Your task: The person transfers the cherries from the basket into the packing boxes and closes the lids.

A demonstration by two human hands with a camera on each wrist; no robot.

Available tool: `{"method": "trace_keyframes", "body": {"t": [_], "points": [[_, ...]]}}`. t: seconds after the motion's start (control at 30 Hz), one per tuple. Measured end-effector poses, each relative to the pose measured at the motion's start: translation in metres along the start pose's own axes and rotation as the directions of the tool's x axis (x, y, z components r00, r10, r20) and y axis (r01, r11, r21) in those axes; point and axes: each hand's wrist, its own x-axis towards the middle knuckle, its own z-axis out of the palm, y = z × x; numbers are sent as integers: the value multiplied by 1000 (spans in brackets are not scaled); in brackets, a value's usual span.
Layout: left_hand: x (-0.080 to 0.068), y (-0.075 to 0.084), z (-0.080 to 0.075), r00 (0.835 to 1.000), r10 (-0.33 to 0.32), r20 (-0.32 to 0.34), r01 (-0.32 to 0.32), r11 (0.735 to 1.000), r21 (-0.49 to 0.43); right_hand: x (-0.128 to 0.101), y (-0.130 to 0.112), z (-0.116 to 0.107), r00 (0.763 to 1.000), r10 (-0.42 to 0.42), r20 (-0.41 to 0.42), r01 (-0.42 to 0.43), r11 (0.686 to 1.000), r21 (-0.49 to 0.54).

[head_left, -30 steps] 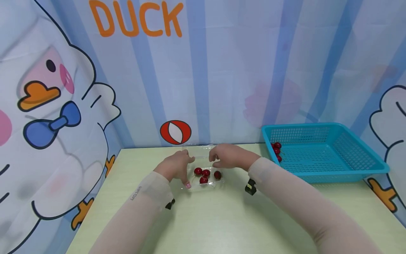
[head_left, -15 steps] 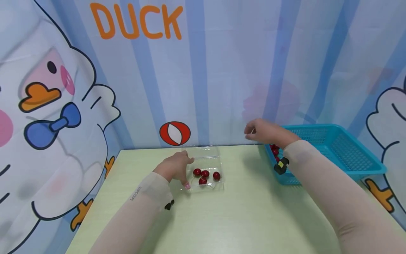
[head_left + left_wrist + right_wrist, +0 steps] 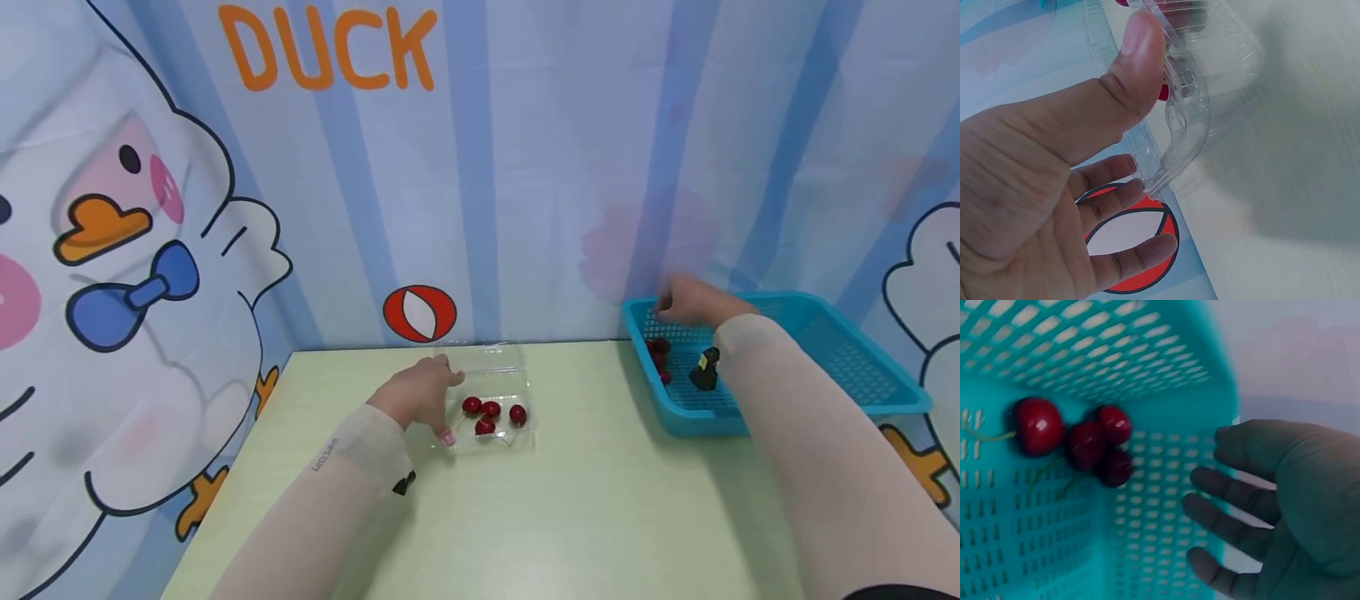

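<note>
A clear plastic clamshell box [image 3: 491, 385] lies with its lid raised at the back, and several red cherries [image 3: 517, 414] are in it. My left hand [image 3: 422, 396] holds the box at its left side; in the left wrist view the thumb [image 3: 1141, 56] lies along the rim and the fingertips touch near the corner. Over the left end of a blue plastic basket [image 3: 810, 410] is my right hand [image 3: 693, 300]. In the right wrist view its loosely bent fingers hold nothing. Several stemmed cherries [image 3: 1038, 426] lie in the basket close to those fingers.
A pale wooden table [image 3: 570, 508] carries both the box and the basket. Behind it hangs a striped curtain [image 3: 540, 167] with duck drawings. The basket's perforated wall stands between the right hand and the box.
My right hand has moved from above the box rightward to over the basket's left end. The left hand stays at the box, and the cherries in the box lie as before.
</note>
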Motion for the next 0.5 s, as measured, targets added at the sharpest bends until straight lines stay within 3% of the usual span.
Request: {"method": "trace_keyframes", "body": {"t": [0.2,0.5], "points": [[1,1,0,1000,7,0,-7,1000,4,2,20,11,978,121,170,-114,992,-54],[0,-1,-1,1000,4,-6,-4,1000,6,11,17,27,959,137,248,-120,989,-81]]}}
